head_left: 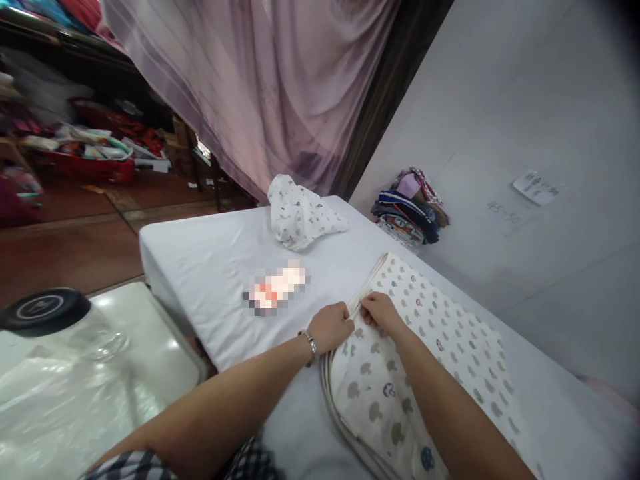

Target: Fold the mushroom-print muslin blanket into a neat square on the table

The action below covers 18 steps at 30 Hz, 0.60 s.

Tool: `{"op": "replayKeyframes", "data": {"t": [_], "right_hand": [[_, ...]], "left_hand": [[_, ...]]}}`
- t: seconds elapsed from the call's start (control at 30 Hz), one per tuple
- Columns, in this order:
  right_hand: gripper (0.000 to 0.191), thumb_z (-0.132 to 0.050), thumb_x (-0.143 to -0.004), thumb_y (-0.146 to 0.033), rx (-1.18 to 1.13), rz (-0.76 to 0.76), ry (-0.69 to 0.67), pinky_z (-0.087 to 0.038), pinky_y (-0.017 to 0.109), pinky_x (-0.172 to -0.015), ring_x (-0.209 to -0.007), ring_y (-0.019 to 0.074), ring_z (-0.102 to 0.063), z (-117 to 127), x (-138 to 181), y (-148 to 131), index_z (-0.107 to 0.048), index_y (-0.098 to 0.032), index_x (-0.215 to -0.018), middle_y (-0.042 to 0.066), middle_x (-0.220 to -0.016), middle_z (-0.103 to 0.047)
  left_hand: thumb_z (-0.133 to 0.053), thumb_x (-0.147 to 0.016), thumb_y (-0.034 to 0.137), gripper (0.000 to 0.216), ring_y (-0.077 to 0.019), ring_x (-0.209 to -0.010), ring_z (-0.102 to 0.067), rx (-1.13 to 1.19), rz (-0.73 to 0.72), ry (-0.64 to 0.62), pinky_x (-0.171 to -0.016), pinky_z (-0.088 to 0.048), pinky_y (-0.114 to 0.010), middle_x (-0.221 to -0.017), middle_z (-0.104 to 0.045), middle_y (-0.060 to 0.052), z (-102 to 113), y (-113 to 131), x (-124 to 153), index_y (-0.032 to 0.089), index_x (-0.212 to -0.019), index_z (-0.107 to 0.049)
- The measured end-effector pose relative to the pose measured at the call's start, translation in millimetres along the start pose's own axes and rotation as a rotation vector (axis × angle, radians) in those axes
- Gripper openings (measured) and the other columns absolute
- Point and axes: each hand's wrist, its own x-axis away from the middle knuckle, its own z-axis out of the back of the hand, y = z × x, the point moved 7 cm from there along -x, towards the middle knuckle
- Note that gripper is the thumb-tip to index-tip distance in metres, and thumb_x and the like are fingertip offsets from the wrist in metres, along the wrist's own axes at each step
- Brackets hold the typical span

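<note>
A layered stack of white fabric (430,320) printed with grey mushrooms lies along the right part of a white-covered table. My left hand (331,328), with a bracelet at its wrist, is closed on the left edge of the fabric. Just to its right, my right hand (379,312) pinches the same edge from above. Both hands are close together, and the fabric sags in a curve nearer to me. Fingertips of both hands are partly hidden in the cloth.
On the table's white cover (200,260) lie a crumpled printed white cloth (300,217) and a pixelated item (277,287). Folded clothes (407,210) are piled by the wall. A black-lidded clear jar (45,312) and plastic stand at left. A pink curtain (280,80) hangs behind.
</note>
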Motion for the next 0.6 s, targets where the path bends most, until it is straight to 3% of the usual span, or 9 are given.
{"op": "replayKeyframes", "data": {"t": [0.17,0.33,0.47,0.6], "right_hand": [[0.010,-0.046,-0.072,-0.024,-0.122,0.011,-0.015,-0.034,0.017,-0.032,-0.037,0.0069,-0.048,-4,2,2,-0.051,-0.017,-0.067,-0.001,-0.057,-0.059],[0.022,-0.046,-0.074,-0.031,-0.153,0.084,0.020,-0.035,0.018,-0.035,-0.040,0.0074,-0.050,4,1,5,-0.056,-0.015,-0.085,0.000,-0.063,-0.060],[0.026,-0.045,-0.073,-0.026,-0.060,0.177,0.165,-0.038,0.019,-0.043,-0.045,0.0085,-0.049,27,-6,5,-0.059,-0.016,-0.093,-0.002,-0.061,-0.058],[0.041,-0.045,-0.072,-0.019,0.217,0.276,0.095,-0.041,0.022,-0.055,-0.049,0.0099,-0.048,31,-15,-1,-0.057,-0.020,-0.111,-0.005,-0.056,-0.055]], "left_hand": [[-0.046,-0.073,0.027,0.017,-0.0207,-0.081,-0.058,-0.061,0.019,0.007,-0.062,-0.039,-0.028,-0.089,-0.064,-0.007,5,-1,1,0.020,-0.085,-0.056],[-0.046,-0.072,0.027,0.020,-0.0235,-0.084,-0.059,-0.195,0.014,-0.055,-0.065,-0.041,-0.030,-0.090,-0.064,-0.009,2,0,3,0.020,-0.087,-0.057],[-0.044,-0.073,0.027,0.023,-0.0225,-0.084,-0.059,-0.197,0.016,-0.063,-0.066,-0.042,-0.030,-0.092,-0.064,-0.008,0,-2,2,0.020,-0.090,-0.057],[-0.043,-0.072,0.027,0.023,-0.0232,-0.082,-0.059,-0.191,0.016,-0.039,-0.063,-0.041,-0.031,-0.090,-0.064,-0.008,0,-3,1,0.021,-0.089,-0.057]]}}
